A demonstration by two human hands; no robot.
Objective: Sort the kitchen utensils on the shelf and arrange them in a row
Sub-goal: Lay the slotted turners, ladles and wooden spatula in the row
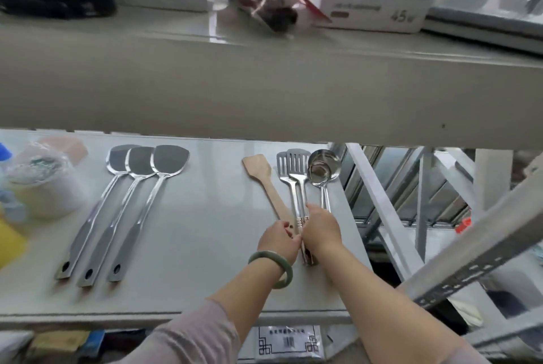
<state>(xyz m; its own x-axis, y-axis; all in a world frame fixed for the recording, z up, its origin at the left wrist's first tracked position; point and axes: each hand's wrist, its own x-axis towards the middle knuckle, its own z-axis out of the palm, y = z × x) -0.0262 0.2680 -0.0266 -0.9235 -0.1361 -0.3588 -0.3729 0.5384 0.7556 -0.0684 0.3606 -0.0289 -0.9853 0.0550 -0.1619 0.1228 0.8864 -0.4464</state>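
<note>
Both hands, left hand (279,241) and right hand (320,228), squeeze fingers around slotted spatulas' (296,175) handles near the shelf's (205,217) right edge; bare shelf lies leftward.

Both hands (279,239) (321,230) closed, side by side

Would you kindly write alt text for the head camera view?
Both hands, left and right, grip the handles of two slotted spatulas on a pale shelf, between a wooden spatula and nested ladles. Three solid steel spatulas lie overlapped further left.
</note>
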